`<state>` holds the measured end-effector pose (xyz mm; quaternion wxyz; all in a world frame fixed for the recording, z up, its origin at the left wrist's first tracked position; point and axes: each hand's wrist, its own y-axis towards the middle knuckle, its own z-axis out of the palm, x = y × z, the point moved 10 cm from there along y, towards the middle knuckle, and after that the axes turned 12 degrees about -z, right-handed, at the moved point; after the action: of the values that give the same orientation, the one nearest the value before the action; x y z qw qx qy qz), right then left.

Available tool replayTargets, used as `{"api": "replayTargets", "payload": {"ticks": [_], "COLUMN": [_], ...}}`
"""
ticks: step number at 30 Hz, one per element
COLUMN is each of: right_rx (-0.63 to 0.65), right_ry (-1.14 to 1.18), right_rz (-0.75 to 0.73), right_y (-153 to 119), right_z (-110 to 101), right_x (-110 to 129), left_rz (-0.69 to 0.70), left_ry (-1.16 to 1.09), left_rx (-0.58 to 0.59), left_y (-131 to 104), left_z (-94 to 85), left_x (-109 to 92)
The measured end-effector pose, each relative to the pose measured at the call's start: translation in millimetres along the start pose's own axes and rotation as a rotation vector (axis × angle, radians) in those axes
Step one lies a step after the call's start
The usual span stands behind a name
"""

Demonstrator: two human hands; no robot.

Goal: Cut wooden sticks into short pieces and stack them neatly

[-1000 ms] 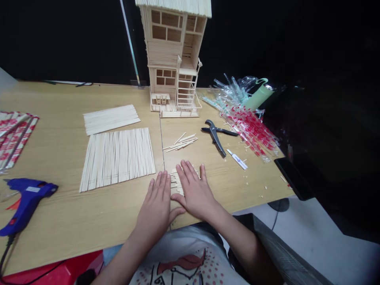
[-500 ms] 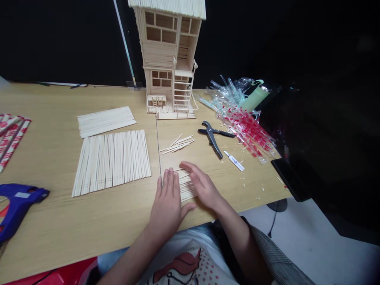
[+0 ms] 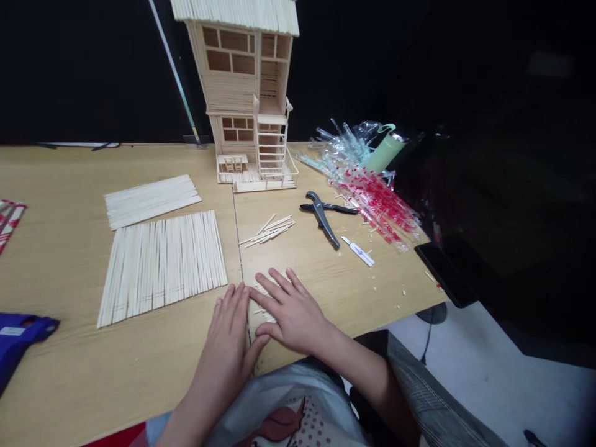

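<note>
My right hand [image 3: 291, 310] lies palm down with its fingers spread over a small row of thin wooden sticks [image 3: 264, 315], hiding most of them. To its left, my left hand [image 3: 228, 332] rests flat on the table at the left ends of these sticks, fingers stretched and holding nothing. The thumbs of both hands almost meet. Just beyond them is a loose bunch of short sticks [image 3: 270, 231]. Left of my hands lies a wide panel of sticks laid side by side [image 3: 162, 267], with a smaller panel [image 3: 153, 200] behind it.
A stick-built model house [image 3: 246, 93] stands at the back. Pliers-like cutters [image 3: 323, 218] and a small white-handled knife [image 3: 357, 251] lie to the right, near plastic-wrapped sticks [image 3: 377, 198], a green cylinder [image 3: 384, 152] and a black phone [image 3: 446, 273]. A blue glue gun [image 3: 21, 338] is at left.
My right hand has moved from the right side of the small row to flat on top of it. My left hand has slid left, off the sticks. The view has shifted slightly.
</note>
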<state>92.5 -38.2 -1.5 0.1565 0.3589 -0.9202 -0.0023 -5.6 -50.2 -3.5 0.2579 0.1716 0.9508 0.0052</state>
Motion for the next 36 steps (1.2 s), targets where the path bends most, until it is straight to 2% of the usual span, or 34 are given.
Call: {"api": "replayTargets", "payload": {"ticks": [6,9,12,16,22,27,36], "right_rx": [-0.085,-0.088,-0.073,-0.089,-0.086,-0.030,-0.195], "right_ry": [0.000,-0.015,-0.020,-0.012,-0.001,-0.003,0.008], "right_rz": [-0.065,-0.090,-0.184,-0.243,-0.169,-0.156,-0.229], "right_y": [-16,-14,-10,-5,-1,-4,-3], "right_z": [-14,-18,-16,-12,-17,-17,-17], "right_x": [13,19,27,25,12,14,11], "left_rz": [0.015,-0.012,-0.034,-0.057,-0.087,-0.109,-0.070], "left_ry": [-0.158,-0.214,-0.247,-0.249,-0.240,-0.228,-0.216], "left_rx": [-0.100,-0.146,-0.164,-0.163,-0.185,-0.172,-0.200], "left_y": [3,6,6,5,-1,-5,-4], "left_z": [-20.7,-33.9,-41.0,-40.1,-41.1,-41.3,-39.6], "left_x": [-1,1,2,1,2,13,11]}}
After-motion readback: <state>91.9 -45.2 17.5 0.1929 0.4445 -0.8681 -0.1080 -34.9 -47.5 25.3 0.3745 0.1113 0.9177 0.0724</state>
